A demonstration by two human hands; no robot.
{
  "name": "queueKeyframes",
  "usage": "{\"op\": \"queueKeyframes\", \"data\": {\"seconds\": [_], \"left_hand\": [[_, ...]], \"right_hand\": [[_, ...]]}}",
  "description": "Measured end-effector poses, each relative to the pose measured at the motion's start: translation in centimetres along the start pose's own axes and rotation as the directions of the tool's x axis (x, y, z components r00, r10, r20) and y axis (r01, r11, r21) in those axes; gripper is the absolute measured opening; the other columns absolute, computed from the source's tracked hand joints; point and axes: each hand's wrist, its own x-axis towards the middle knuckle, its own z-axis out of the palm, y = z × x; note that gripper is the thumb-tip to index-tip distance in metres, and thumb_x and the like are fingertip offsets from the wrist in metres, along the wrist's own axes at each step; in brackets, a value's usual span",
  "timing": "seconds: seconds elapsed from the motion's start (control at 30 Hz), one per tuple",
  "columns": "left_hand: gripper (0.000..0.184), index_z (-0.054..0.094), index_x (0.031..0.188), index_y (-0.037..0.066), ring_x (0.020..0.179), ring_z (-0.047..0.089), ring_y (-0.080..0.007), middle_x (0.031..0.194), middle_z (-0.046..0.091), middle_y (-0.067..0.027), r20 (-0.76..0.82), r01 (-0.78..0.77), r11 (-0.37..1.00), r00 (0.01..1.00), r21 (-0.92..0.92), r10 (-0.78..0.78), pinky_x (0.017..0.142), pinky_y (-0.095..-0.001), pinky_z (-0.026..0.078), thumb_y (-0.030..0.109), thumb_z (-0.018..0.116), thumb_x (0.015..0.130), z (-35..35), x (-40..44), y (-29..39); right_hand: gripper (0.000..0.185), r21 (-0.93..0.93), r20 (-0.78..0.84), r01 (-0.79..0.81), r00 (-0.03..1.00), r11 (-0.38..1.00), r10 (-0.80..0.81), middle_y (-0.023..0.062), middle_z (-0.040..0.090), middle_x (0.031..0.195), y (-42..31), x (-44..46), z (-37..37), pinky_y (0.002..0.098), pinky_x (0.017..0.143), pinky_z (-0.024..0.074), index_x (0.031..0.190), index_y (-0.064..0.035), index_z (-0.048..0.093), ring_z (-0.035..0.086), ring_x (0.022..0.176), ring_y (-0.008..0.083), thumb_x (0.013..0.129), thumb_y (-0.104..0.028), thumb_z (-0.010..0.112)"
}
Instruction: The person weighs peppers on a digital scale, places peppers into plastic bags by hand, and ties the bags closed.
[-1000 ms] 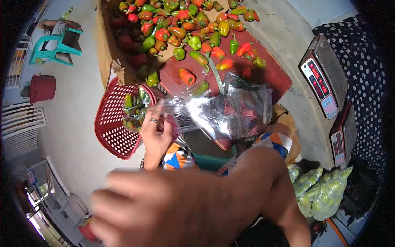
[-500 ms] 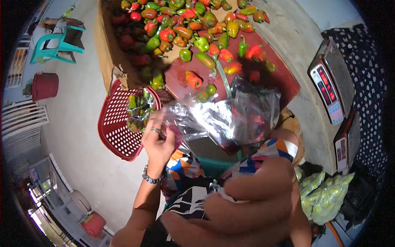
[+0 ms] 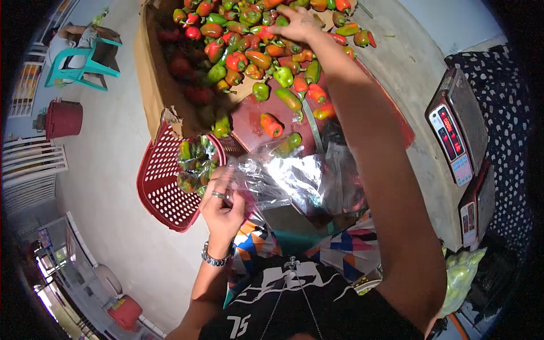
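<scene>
My left hand [image 3: 222, 207], with a ring and a wristwatch, is closed on the edge of a clear plastic bag [image 3: 292, 175]. The bag spreads to the right over my lap, crumpled and shiny. My right hand [image 3: 297, 25] reaches to the far side of a heap of red, green and orange peppers [image 3: 258, 59]. Its fingers are spread over the peppers, touching them, and I see none gripped. A lone red-orange pepper [image 3: 271, 125] lies nearer me on the dark red surface [image 3: 249, 127]. Filled bags of green peppers [image 3: 195, 164] sit in a red perforated basket [image 3: 164, 181] beside my left hand.
A torn cardboard side [image 3: 148, 73] borders the heap on the left. Two digital scales, one [image 3: 453, 136] behind the other [image 3: 473, 212], stand on the right. A bag of pale green produce [image 3: 462, 277] lies below them. A teal chair [image 3: 85, 65] is at far left.
My right hand has moved from close in front of my chest out to the pepper heap. My left hand still holds the bag in about the same place.
</scene>
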Motion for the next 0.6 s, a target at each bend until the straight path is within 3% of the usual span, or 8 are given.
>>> {"op": "queueKeyframes", "data": {"seconds": [0.03,0.13,0.27,0.3,0.4,0.43,0.5,0.6], "left_hand": [[0.049,0.07,0.129,0.002,0.067,0.049,-0.0055,0.089,0.061,-0.0017,-0.003,0.018,1.0,1.0,0.006,-0.018,0.061,-0.0201,0.042,-0.009,0.062,0.082,-0.1,0.2,0.1],[0.048,0.07,0.127,-0.001,0.067,0.052,-0.0048,0.113,0.068,-0.0084,0.018,-0.042,0.998,0.999,0.044,0.042,0.061,-0.0194,0.045,-0.014,0.062,0.082,-0.4,0.2,-0.8],[0.045,0.07,0.126,-0.001,0.071,0.055,-0.0078,0.107,0.068,-0.0085,0.025,-0.032,0.999,0.999,0.018,0.031,0.065,-0.0217,0.047,-0.012,0.062,0.083,-0.5,0.5,-0.2],[0.043,0.071,0.126,-0.001,0.074,0.057,-0.0097,0.101,0.067,-0.0076,0.019,-0.029,1.0,0.999,0.008,0.029,0.068,-0.0231,0.048,-0.009,0.063,0.084,-0.4,0.4,-0.1],[0.041,0.071,0.125,-0.001,0.08,0.061,-0.0127,0.097,0.068,-0.0074,-0.006,-0.056,0.998,0.998,-0.018,0.056,0.074,-0.0252,0.05,-0.006,0.064,0.085,0.0,0.3,0.1],[0.04,0.071,0.124,-0.001,0.081,0.062,-0.0133,0.098,0.068,-0.0078,-0.015,-0.074,0.997,0.997,-0.025,0.073,0.076,-0.0256,0.05,-0.006,0.064,0.085,0.1,0.4,0.2],[0.044,0.07,0.125,-0.002,0.083,0.061,-0.0123,0.11,0.068,-0.0105,0.002,-0.077,0.996,0.997,-0.032,0.077,0.073,-0.0226,0.05,-0.01,0.063,0.082,0.0,0.2,0.0],[0.046,0.07,0.127,0.0,0.088,0.065,-0.0161,0.119,0.07,-0.0116,0.031,-0.072,0.997,0.997,0.011,0.072,0.077,-0.0238,0.051,-0.01,0.063,0.082,-0.2,0.0,-0.8]], "right_hand": [[0.094,-0.067,0.203,-0.039,0.978,0.997,0.052,0.0211,0.032,0.164,-0.4,0.5,-0.1,0.0471,0.121,0.0355,0.149,-0.0351,0.053,0.036,0.148,0.0401,0.069,-0.078,0.075],[0.09,0.049,0.217,-0.054,0.975,0.997,0.042,0.0146,0.065,0.136,0.3,1.5,0.5,0.0425,0.111,0.048,0.137,-0.028,0.066,0.047,0.138,0.0366,0.06,-0.072,0.08],[0.066,0.197,0.279,-0.037,0.96,0.98,-0.02,0.0115,0.072,0.118,2.1,0.8,-1.0,0.0399,0.106,0.0512,0.119,-0.0207,0.074,0.064,0.117,0.0312,0.064,-0.056,0.085],[0.047,0.444,0.253,-0.079,0.967,0.893,-0.041,0.0071,0.074,0.109,2.9,0.1,-0.7,0.0383,0.094,0.0559,0.108,-0.0164,0.076,0.069,0.099,0.0264,0.071,-0.043,0.085],[0.039,0.785,0.369,-0.358,0.926,0.505,0.082,0.0049,0.074,0.107,4.4,-2.0,-0.9,0.0377,0.083,0.0573,0.115,-0.0157,0.073,0.069,0.091,0.0231,0.08,-0.033,0.08],[0.041,0.846,0.394,-0.381,0.918,0.373,0.045,0.0054,0.073,0.108,5.2,-2.8,-1.2,0.0379,0.081,0.057,0.12,-0.0157,0.071,0.068,0.092,0.0232,0.083,-0.032,0.078],[0.043,0.904,0.422,-0.418,0.906,0.089,-0.037,0.0065,0.073,0.109,6.9,-4.7,-2.3,0.0382,0.079,0.0565,0.128,-0.0157,0.067,0.068,0.093,0.0234,0.088,-0.03,0.074],[0.053,0.804,0.356,-0.355,0.93,-0.477,-0.092,0.0099,0.069,0.122,7.0,-9.4,-4.9,0.0354,0.09,0.0535,0.135,-0.0157,0.062,0.064,0.106,0.0269,0.088,-0.037,0.072]]}}
